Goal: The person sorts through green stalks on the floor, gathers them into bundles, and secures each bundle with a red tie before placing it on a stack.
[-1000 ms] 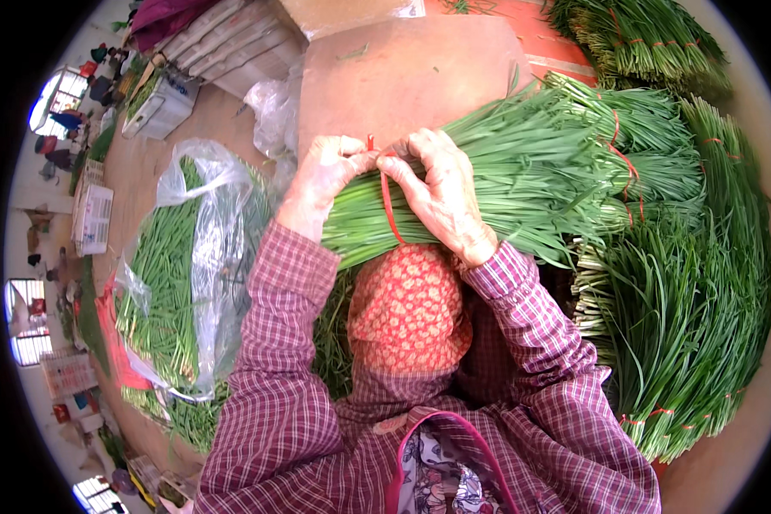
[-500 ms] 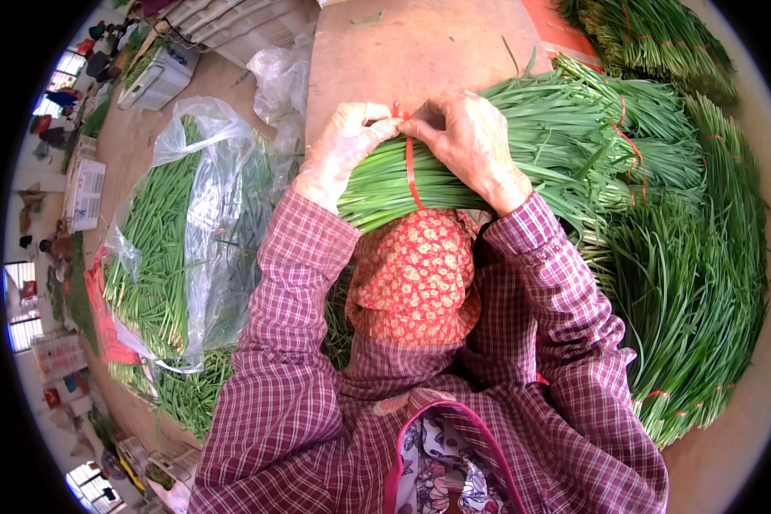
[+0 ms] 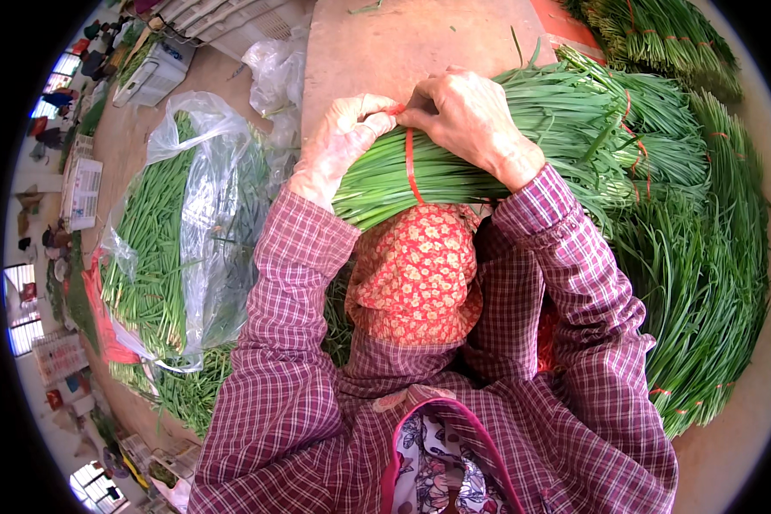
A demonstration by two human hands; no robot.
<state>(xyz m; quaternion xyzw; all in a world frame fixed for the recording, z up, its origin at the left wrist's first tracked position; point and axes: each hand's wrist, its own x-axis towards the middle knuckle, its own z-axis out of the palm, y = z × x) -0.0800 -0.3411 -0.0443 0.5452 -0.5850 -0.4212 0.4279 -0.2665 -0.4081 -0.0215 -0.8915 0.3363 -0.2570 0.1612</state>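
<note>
A thick bundle of green garlic chives (image 3: 368, 184) lies across my lap and the near end of the board. Around it runs a narrow red tie (image 3: 410, 163), its ends meeting at the bundle's far edge. My left hand (image 3: 344, 141) pinches the tie there, thumb and forefinger closed on it. Close against it, my right hand (image 3: 467, 120) is bent over the bundle, fingertips closed on the tie too. How the ends cross is hidden between the fingers. Below the bundle my knee is covered by a red flowered cloth (image 3: 415, 274).
Tied chive bundles (image 3: 694, 283) are heaped along my right, more (image 3: 660, 38) at the far right. The board (image 3: 403, 51) stretches ahead. Loose chives (image 3: 150, 248) lie at left, partly under a clear plastic bag (image 3: 218, 223). White crates (image 3: 231, 26) stand at the far left.
My right hand has risen slightly away from me and turned over more at the tie. The tie's ends, which stuck up before, are now mostly covered by my fingers.
</note>
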